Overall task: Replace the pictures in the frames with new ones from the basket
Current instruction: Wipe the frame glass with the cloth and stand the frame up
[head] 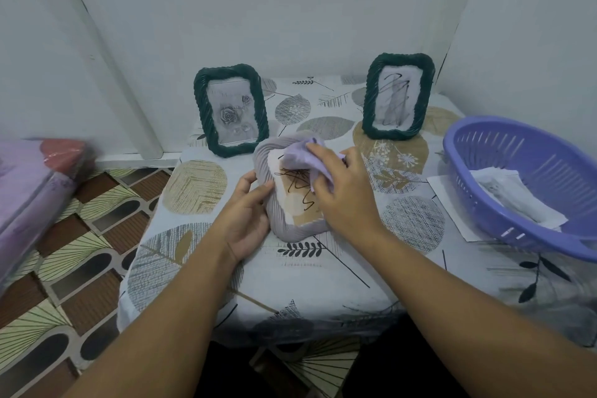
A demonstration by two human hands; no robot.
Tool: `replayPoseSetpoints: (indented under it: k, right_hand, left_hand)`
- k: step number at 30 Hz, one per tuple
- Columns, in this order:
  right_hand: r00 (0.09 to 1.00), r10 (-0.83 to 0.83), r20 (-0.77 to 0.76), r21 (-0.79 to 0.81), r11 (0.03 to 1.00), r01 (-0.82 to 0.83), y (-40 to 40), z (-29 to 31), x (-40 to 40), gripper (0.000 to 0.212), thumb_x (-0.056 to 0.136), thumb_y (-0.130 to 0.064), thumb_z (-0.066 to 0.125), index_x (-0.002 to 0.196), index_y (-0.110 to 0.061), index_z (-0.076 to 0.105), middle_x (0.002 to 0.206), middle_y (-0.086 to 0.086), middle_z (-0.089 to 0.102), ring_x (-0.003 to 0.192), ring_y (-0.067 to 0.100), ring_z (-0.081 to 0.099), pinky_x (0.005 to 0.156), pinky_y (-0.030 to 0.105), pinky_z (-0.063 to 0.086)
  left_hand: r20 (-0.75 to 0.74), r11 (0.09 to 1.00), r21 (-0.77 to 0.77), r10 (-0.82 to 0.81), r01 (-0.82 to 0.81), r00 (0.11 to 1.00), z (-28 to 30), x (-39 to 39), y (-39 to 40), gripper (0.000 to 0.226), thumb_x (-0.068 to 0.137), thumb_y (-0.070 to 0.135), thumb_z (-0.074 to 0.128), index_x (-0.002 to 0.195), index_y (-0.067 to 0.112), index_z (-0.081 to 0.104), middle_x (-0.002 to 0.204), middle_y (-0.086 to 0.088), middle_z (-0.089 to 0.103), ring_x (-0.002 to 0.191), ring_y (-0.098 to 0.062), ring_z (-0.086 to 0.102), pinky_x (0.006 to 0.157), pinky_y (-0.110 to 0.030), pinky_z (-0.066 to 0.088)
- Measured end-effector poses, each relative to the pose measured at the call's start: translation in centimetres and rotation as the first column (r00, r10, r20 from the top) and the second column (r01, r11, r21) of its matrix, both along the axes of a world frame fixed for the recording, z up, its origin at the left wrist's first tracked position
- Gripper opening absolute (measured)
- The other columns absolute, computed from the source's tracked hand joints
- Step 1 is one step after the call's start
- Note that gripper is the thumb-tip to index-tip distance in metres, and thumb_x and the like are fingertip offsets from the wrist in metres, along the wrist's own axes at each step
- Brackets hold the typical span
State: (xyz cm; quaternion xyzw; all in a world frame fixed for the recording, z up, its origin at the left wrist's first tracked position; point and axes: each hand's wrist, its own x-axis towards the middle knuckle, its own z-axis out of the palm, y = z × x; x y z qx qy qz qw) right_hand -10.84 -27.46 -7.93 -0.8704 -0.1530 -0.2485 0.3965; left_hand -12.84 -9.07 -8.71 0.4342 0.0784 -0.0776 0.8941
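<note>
A pale lilac frame (284, 203) lies flat at the centre of the picture on the leaf-patterned tablecloth (290, 284). The left hand (247, 220) grips its left rim, thumb on top, fingers curled round the edge. The right hand (342, 187) holds a lilac cloth (303, 155) bunched against the frame's glass and covers its right side, so that edge is hidden. Under the glass a dark scribble shows on a sheet, partly masked by the cloth and the fingers

Two dark green frames stand upright behind – the left green frame (231, 110) above and left of centre with a grey rose picture, the right green frame (398, 95) at upper right with a black scribble, its details blurred. At the right edge a purple basket (517, 178) sits tilted, cut off by the border; white sheets (513, 194) lie inside, what is printed on them too faint to read. A white paper (452, 203) pokes out from under the basket, mostly hidden. At the far left a purple and red bundle (35, 181) is blurred and cut off – what it is cannot be told
</note>
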Motion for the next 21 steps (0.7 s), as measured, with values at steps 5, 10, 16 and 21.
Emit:
replayPoseSetpoints:
  k: [5, 10, 16, 21]
  right_hand:
    - [0.991, 0.025, -0.134, -0.109, 0.993, -0.04, 0.4, 0.5, -0.3, 0.054, 0.101, -0.048, 0.047, 0.152, -0.032, 0.047, 0.116, 0.004, 0.042, 0.105, 0.025, 0.054, 0.088, 0.04, 0.051]
    - [0.996, 0.035, -0.084, -0.226, 0.973, -0.053, 0.1, 1.5, 0.0, 0.035, 0.107, -0.032, 0.047, 0.14, -0.03, 0.058, 0.109, -0.001, 0.044, 0.091, 0.024, 0.06, 0.07, 0.036, 0.049]
    - [0.996, -0.083, 0.034, -0.163, 0.983, 0.087, -0.7, 2.2, 0.9, 0.036, 0.105, -0.03, 0.054, 0.14, -0.027, 0.062, 0.101, -0.002, 0.043, 0.081, 0.013, 0.048, 0.065, 0.034, 0.051]
    - [0.997, -0.077, 0.016, -0.297, 0.952, 0.078, 0.0, 0.6, 0.3, 0.049, 0.099, -0.052, 0.042, 0.14, -0.033, 0.061, 0.118, 0.013, 0.048, 0.102, 0.032, 0.049, 0.09, 0.044, 0.049]
  left_hand:
    - [-0.026, 0.998, 0.033, -0.058, 0.059, 0.998, 0.0, 0.3, 0.1, 0.045, 0.101, 0.003, 0.055, 0.145, 0.013, 0.049, 0.133, -0.022, 0.065, 0.123, -0.033, 0.064, 0.102, -0.047, 0.055]
    - [-0.026, 0.999, 0.028, -0.042, 0.043, 0.999, -0.1, 0.3, -0.1, 0.045, 0.099, -0.003, 0.055, 0.141, 0.009, 0.055, 0.133, -0.023, 0.065, 0.119, -0.032, 0.066, 0.1, -0.045, 0.056]
    - [-0.023, 0.996, 0.085, -0.018, 0.02, 1.0, -0.1, 0.4, -0.3, 0.039, 0.097, -0.002, 0.056, 0.134, 0.01, 0.058, 0.128, -0.023, 0.068, 0.109, -0.029, 0.07, 0.101, -0.049, 0.054]
    - [0.005, 0.993, 0.115, -0.031, 0.03, 1.0, 0.4, 0.2, -0.5, 0.037, 0.098, 0.001, 0.057, 0.133, 0.014, 0.057, 0.122, -0.023, 0.07, 0.108, -0.032, 0.068, 0.103, -0.053, 0.052]
